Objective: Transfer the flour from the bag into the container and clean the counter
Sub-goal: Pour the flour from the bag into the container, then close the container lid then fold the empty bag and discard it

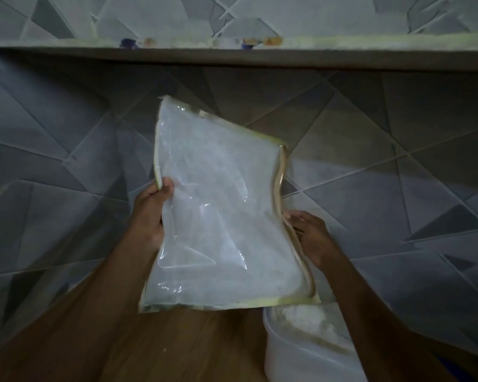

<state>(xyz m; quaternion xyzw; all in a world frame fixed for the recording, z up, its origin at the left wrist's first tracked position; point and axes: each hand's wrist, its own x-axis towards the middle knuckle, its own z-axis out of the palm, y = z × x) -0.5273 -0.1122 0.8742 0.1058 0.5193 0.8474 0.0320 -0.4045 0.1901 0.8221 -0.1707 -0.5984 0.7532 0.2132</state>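
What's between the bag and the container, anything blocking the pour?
Nothing visible. The bag, held by the left hand and right hand, hangs just above the open container, which already holds flour. No lid on it.

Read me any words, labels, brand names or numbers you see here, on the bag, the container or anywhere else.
None can be read.
Bag: clear plastic dusted white, no print visible.
Container: plain white, no label visible.
Shelf: small coloured things on top, too blurred to read.
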